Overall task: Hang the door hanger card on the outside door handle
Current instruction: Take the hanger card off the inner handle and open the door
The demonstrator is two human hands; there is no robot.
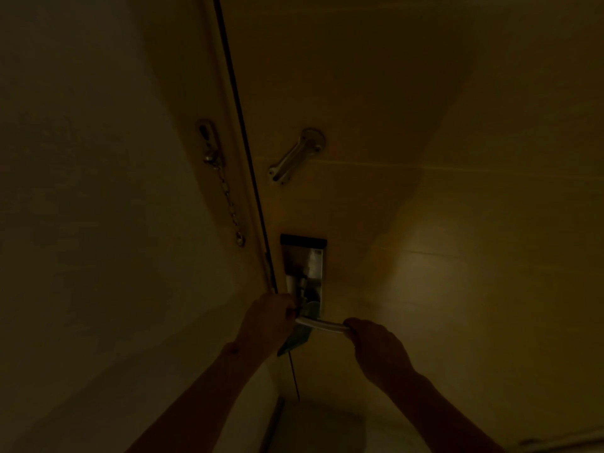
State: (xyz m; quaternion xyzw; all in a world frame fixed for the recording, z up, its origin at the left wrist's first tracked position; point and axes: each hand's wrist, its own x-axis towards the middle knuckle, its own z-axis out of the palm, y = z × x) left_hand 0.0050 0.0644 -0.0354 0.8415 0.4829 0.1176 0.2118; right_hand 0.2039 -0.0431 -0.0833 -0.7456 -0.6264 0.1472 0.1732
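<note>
Right hand (376,348) grips handle (322,324) — left hand (266,322) holds card (294,343).

Two bare forearms rise from the lower edge of the frame toward its centre, ending in the bare left hand (266,320) and the bare right hand (379,349). No sleeve cuff shows on either arm. A small bump near the left wrist may be a mark, though the dim light leaves that unclear.

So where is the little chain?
The chain hangs on the door frame, left of the door's edge, above the left hand.
</note>
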